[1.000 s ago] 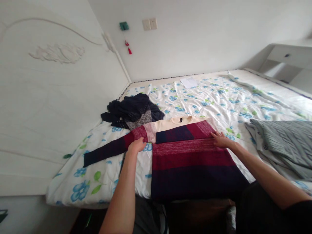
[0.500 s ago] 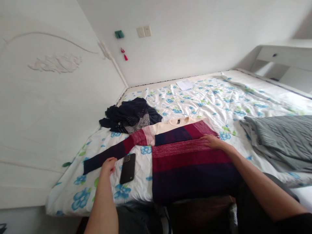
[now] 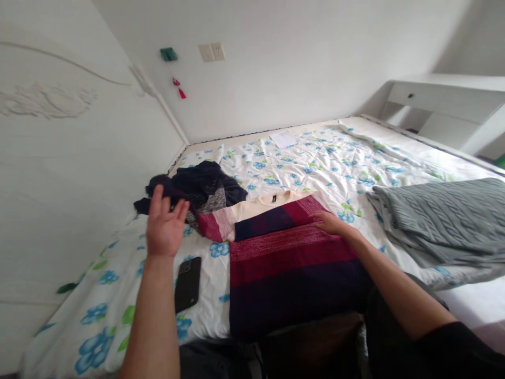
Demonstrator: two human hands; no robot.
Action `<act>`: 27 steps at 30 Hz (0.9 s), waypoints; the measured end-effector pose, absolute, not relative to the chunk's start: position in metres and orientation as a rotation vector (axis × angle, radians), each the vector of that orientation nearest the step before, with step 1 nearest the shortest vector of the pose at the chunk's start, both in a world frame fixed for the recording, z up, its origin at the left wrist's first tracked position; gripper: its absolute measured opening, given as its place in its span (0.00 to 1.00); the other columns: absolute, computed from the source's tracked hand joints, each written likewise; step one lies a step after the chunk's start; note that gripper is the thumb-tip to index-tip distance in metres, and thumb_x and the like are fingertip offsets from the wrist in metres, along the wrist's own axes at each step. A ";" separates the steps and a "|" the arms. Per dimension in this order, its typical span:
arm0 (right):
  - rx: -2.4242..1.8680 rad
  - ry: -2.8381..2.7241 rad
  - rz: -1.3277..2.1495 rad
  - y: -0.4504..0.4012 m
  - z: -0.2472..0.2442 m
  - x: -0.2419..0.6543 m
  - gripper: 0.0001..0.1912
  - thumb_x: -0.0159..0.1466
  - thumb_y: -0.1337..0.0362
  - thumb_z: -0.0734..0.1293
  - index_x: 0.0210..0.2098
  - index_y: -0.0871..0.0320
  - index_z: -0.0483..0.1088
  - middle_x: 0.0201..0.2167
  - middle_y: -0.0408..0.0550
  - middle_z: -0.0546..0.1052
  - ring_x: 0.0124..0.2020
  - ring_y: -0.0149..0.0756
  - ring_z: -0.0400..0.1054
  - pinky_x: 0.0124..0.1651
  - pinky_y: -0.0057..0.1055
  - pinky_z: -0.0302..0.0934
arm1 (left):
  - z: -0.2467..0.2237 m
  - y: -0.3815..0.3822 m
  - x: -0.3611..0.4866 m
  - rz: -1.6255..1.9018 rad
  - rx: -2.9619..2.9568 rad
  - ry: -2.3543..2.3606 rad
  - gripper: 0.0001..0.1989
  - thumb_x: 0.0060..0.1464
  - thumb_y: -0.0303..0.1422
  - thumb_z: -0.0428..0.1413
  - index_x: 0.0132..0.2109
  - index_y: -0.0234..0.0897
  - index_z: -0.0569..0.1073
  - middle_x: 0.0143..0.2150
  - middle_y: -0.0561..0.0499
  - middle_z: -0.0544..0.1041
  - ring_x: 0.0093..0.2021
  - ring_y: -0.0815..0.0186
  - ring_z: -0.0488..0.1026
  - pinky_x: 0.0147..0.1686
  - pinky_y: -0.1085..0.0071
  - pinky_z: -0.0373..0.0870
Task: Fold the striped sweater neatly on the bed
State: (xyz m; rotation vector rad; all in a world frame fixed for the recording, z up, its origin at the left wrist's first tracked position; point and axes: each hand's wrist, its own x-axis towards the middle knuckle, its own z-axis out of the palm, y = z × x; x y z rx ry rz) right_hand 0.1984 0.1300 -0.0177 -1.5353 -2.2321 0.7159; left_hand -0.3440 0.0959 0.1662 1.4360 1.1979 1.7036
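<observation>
A striped sweater (image 3: pixel 272 252) in cream, maroon and navy lies on the bed, its neckline toward the wall. My left hand (image 3: pixel 163 226) is raised with its palm showing and fingers apart, just at the sweater's left sleeve (image 3: pixel 211 223). The sleeve's dark end is up by the fingertips, in front of a heap of dark clothing (image 3: pixel 205 176), and blends into it. Resting on the sweater's right chest, my right hand (image 3: pixel 329 222) has its fingers stretched out. A black phone (image 3: pixel 188 284) lies on the sheet below my left hand.
A folded grey cable-knit sweater (image 3: pixel 445 221) is on the right of the flowered sheet (image 3: pixel 315 168). White paper (image 3: pixel 283 139) lies near the wall. The carved white headboard (image 3: pixel 79 173) borders the left, and a white cabinet (image 3: pixel 442 108) stands far right.
My left hand has moved up and away from beside the phone, and the left sleeve has swung up toward the dark clothing. My right hand stays on the sweater. The view has shifted right.
</observation>
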 end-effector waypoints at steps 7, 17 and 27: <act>-1.612 -2.203 0.981 0.132 -0.020 0.222 0.19 0.68 0.63 0.74 0.57 0.53 0.88 0.57 0.53 0.88 0.58 0.53 0.84 0.68 0.42 0.73 | 0.157 0.079 -0.232 0.838 1.845 1.166 0.28 0.67 0.46 0.63 0.69 0.40 0.81 0.70 0.39 0.82 0.67 0.45 0.81 0.69 0.49 0.78; -1.696 -1.641 1.277 0.161 -0.045 0.229 0.17 0.69 0.59 0.76 0.55 0.57 0.85 0.40 0.49 0.89 0.34 0.39 0.81 0.37 0.29 0.76 | 0.055 0.112 -0.275 -0.209 2.220 1.789 0.28 0.62 0.30 0.56 0.66 0.36 0.85 0.85 0.44 0.63 0.79 0.52 0.70 0.81 0.64 0.60; -1.289 -0.487 1.584 0.191 -0.064 0.215 0.33 0.68 0.70 0.74 0.70 0.43 0.69 0.40 0.40 0.83 0.37 0.32 0.82 0.39 0.23 0.77 | 0.015 0.147 -0.288 -0.309 2.122 1.656 0.34 0.60 0.36 0.58 0.71 0.30 0.80 0.86 0.38 0.58 0.81 0.52 0.67 0.80 0.67 0.60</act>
